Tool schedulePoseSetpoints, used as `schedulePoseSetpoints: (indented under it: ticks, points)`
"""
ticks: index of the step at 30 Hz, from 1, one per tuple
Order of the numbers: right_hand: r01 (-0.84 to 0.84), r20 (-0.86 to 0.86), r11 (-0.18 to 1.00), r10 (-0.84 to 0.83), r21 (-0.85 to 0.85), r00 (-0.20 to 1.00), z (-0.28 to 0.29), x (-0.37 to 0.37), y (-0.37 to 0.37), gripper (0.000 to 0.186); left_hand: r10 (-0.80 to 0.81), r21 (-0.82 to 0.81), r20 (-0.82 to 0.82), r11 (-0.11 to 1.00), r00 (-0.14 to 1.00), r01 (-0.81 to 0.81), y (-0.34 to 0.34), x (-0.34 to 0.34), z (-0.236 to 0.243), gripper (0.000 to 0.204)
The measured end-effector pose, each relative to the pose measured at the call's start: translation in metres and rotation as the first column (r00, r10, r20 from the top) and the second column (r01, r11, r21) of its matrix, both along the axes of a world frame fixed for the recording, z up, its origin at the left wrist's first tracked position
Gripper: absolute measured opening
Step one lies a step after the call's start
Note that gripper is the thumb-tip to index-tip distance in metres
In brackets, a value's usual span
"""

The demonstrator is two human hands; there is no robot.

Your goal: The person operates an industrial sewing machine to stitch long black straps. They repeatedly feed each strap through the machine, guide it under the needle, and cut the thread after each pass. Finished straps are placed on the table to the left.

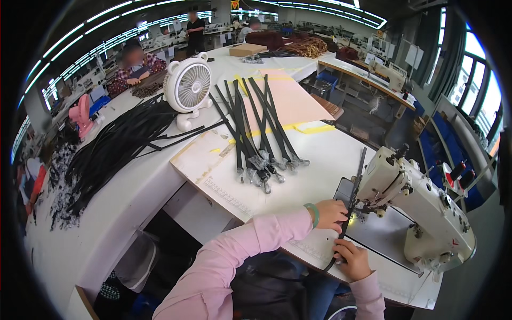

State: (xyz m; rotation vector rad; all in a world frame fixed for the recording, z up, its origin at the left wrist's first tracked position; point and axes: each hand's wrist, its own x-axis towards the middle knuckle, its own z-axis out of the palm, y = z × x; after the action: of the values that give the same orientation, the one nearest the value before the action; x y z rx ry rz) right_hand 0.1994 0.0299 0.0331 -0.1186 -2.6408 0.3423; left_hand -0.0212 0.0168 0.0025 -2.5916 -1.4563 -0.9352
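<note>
A black strap [344, 229] runs across the white sewing machine's [410, 200] bed, close to the needle area, and its near end hangs over the table's front edge. My left hand [328, 214], with a green bangle at the wrist, has its fingers closed on the strap just left of the needle. Nearer to me, my right hand [353, 260] pinches the same strap between thumb and fingers. A small lamp lights the spot by the presser foot. Several black straps [261, 125] with clear plastic-wrapped ends lie fanned out beyond my left hand.
A white fan [193, 85] stands on the table, beside a big heap of black straps [120, 141] at the left. A pink sheet [290, 98] with yellow tape lies at the back. Red and black thread spools [460, 173] stand behind the machine. Other people work farther off.
</note>
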Motion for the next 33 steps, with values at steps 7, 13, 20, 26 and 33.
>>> schedulePoseSetpoints:
  ticks: [7,13,20,26,33]
  points:
    - [-0.034,-0.004,0.999,0.034,-0.008,0.999,0.004,0.0,-0.004,0.025,-0.055,0.041,-0.012,0.998,0.998,0.055,-0.003,0.0,0.0,0.029]
    - [-0.043,0.017,0.999,0.043,-0.008,0.999,0.009,0.004,-0.001,0.023,-0.132,0.124,-0.003,0.983,0.991,0.132,-0.003,0.004,0.009,0.019]
    - [-0.118,-0.017,0.991,0.117,-0.063,0.993,0.003,0.003,0.008,0.025,-0.012,0.119,0.0,0.993,1.0,0.012,-0.007,0.001,0.017,0.03]
    - [-0.122,-0.028,0.992,0.121,-0.03,0.992,0.0,0.009,0.009,0.025,0.033,0.014,0.007,0.999,0.999,-0.033,-0.004,0.003,0.017,0.039]
    - [-0.133,-0.026,0.991,0.133,-0.027,0.991,0.001,0.007,0.008,0.024,0.05,0.017,0.012,0.999,0.999,-0.05,-0.008,0.003,0.018,0.042]
